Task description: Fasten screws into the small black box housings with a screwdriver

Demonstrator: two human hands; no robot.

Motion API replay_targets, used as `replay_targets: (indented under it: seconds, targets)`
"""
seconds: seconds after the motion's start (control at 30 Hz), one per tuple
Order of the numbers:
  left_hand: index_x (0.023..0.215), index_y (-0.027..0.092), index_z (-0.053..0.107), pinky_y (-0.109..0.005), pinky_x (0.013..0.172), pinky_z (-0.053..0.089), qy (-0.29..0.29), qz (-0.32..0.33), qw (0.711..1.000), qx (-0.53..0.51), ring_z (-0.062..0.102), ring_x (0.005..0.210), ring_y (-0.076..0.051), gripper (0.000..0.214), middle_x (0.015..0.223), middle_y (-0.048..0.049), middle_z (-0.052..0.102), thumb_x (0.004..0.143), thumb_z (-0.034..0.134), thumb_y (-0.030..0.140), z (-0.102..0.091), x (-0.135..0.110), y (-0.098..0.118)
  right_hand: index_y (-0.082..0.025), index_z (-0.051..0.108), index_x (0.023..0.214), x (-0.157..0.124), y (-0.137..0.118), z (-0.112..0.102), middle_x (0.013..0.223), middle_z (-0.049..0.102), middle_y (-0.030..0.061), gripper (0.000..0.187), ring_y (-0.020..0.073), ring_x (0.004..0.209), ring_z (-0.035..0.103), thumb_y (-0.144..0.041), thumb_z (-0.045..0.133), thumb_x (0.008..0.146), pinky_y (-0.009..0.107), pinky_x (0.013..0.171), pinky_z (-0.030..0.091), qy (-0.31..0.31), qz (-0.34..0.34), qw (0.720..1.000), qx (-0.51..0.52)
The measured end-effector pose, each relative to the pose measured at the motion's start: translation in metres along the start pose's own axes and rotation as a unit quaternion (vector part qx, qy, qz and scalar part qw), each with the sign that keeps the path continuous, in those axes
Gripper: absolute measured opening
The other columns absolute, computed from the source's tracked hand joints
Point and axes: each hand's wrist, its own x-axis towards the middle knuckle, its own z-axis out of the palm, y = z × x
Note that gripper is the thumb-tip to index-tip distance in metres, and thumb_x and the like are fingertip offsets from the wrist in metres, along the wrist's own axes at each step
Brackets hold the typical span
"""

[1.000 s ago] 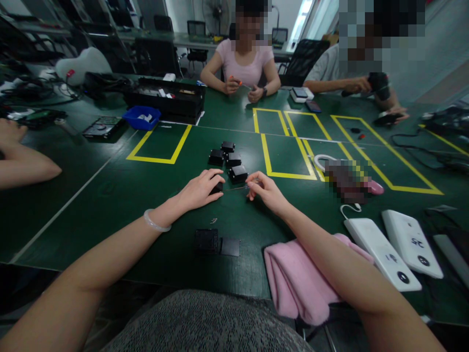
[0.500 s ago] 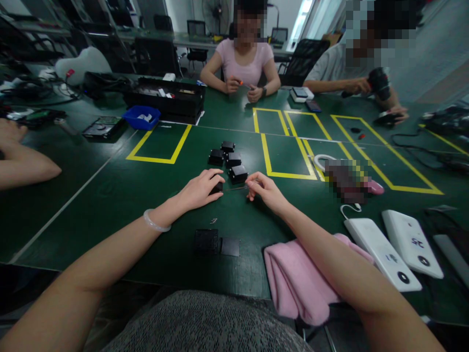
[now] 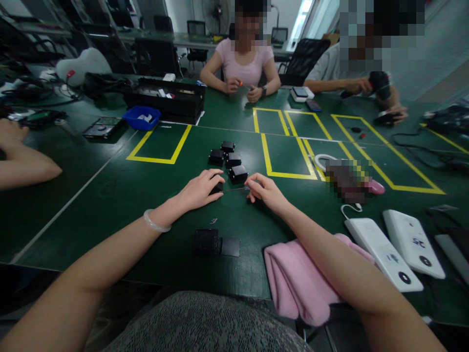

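My left hand [image 3: 201, 188] is curled over a small black box [image 3: 217, 187] on the green table [image 3: 110, 190], holding it down. My right hand [image 3: 264, 189] pinches a thin screwdriver [image 3: 236, 188] whose shaft points left into that box. Just beyond lie several more small black boxes [image 3: 229, 159], the nearest one [image 3: 238, 173] almost touching my fingers. A few tiny screws [image 3: 213, 221] sit nearer to me, and two flat black square parts [image 3: 216, 242] lie side by side close to the table's front edge.
A folded pink cloth [image 3: 296, 278] lies under my right forearm, two white devices [image 3: 399, 247] to its right. Yellow taped rectangles [image 3: 286, 146] mark the table. A black tray [image 3: 166, 98] and blue bin [image 3: 141, 117] stand far left. Two people sit opposite; another person's arm [image 3: 25, 166] rests at left.
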Motion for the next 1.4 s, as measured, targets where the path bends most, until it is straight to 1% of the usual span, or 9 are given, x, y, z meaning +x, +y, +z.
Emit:
replay_targets:
  seconds: [0.07,0.23,0.43,0.63,0.83,1.0,1.07,1.23,1.4]
  targets:
    - [0.128,0.021,0.056,-0.050,0.099,0.060,0.000,-0.001,1.000,0.001,0.057,0.131,-0.033,0.032,0.151,-0.0143,0.053,0.099,0.062,0.032,-0.0004,0.0000,0.0003,-0.022,0.058,0.093,0.0000,0.0004,-0.0005,0.047,0.042,-0.0130,0.041,0.0118,0.046,0.054,-0.060,0.072,0.088,0.032,0.066,0.054,0.001,-0.001,1.000,-0.002]
    - [0.128,0.020,0.056,-0.051,0.098,0.060,-0.008,-0.006,1.000,0.005,0.057,0.131,-0.034,0.033,0.151,-0.0159,0.053,0.098,0.063,0.031,-0.0011,0.0001,0.0013,-0.022,0.057,0.095,-0.0009,-0.0015,-0.0003,0.058,0.057,-0.0086,0.042,0.0120,0.052,0.058,-0.057,0.077,0.084,0.029,0.063,0.052,0.010,-0.020,1.000,0.001]
    - [0.127,0.021,0.057,-0.051,0.100,0.059,-0.002,-0.004,1.000,0.001,0.057,0.131,-0.033,0.032,0.151,-0.0142,0.053,0.098,0.064,0.030,0.0005,0.0000,0.0001,-0.021,0.058,0.091,0.0005,0.0002,-0.0009,0.047,0.041,-0.0122,0.043,0.0123,0.047,0.054,-0.063,0.069,0.089,0.029,0.061,0.049,-0.003,-0.003,1.000,-0.013]
    - [0.128,0.021,0.057,-0.051,0.098,0.060,-0.003,-0.005,1.000,0.000,0.057,0.132,-0.034,0.032,0.151,-0.0147,0.053,0.098,0.064,0.031,-0.0003,0.0000,0.0003,-0.022,0.057,0.095,-0.0006,-0.0025,-0.0008,0.056,0.054,-0.0092,0.041,0.0124,0.051,0.057,-0.058,0.075,0.085,0.030,0.063,0.051,0.002,-0.016,1.000,-0.010]
    - [0.127,0.020,0.057,-0.052,0.100,0.059,-0.006,-0.007,1.000,0.000,0.056,0.132,-0.034,0.033,0.151,-0.0152,0.053,0.097,0.065,0.030,-0.0017,0.0005,0.0015,-0.021,0.058,0.092,-0.0009,-0.0017,-0.0006,0.046,0.039,-0.0131,0.040,0.0121,0.047,0.053,-0.060,0.069,0.090,0.030,0.064,0.052,-0.002,0.000,1.000,-0.012]
    - [0.128,0.021,0.056,-0.051,0.099,0.060,-0.007,-0.005,1.000,0.001,0.057,0.132,-0.034,0.032,0.151,-0.0151,0.053,0.098,0.063,0.031,-0.0019,0.0003,0.0019,-0.022,0.056,0.096,-0.0004,-0.0012,-0.0011,0.056,0.055,-0.0091,0.041,0.0124,0.051,0.058,-0.057,0.076,0.085,0.029,0.062,0.051,0.001,-0.020,1.000,-0.010]
    - [0.128,0.020,0.056,-0.051,0.098,0.060,-0.008,-0.006,1.000,0.005,0.057,0.131,-0.034,0.033,0.151,-0.0157,0.053,0.098,0.063,0.031,-0.0019,0.0003,0.0020,-0.022,0.056,0.096,-0.0003,-0.0011,-0.0009,0.057,0.054,-0.0090,0.040,0.0123,0.052,0.058,-0.057,0.074,0.087,0.029,0.062,0.051,0.001,-0.021,1.000,-0.007]
    - [0.128,0.020,0.056,-0.050,0.097,0.060,-0.006,-0.005,1.000,0.006,0.057,0.130,-0.034,0.032,0.151,-0.0156,0.053,0.098,0.064,0.030,-0.0011,0.0005,0.0018,-0.021,0.057,0.092,0.0001,0.0005,-0.0011,0.047,0.040,-0.0124,0.041,0.0122,0.047,0.054,-0.061,0.068,0.091,0.028,0.061,0.049,-0.003,-0.001,1.000,-0.017]
    - [0.127,0.020,0.056,-0.050,0.099,0.060,0.001,-0.002,1.000,0.009,0.058,0.130,-0.033,0.032,0.150,-0.0146,0.053,0.098,0.064,0.030,-0.0004,0.0003,0.0009,-0.022,0.055,0.095,0.0003,0.0003,-0.0015,0.055,0.054,-0.0095,0.040,0.0117,0.050,0.057,-0.056,0.074,0.087,0.027,0.060,0.049,0.002,-0.019,1.000,-0.020]
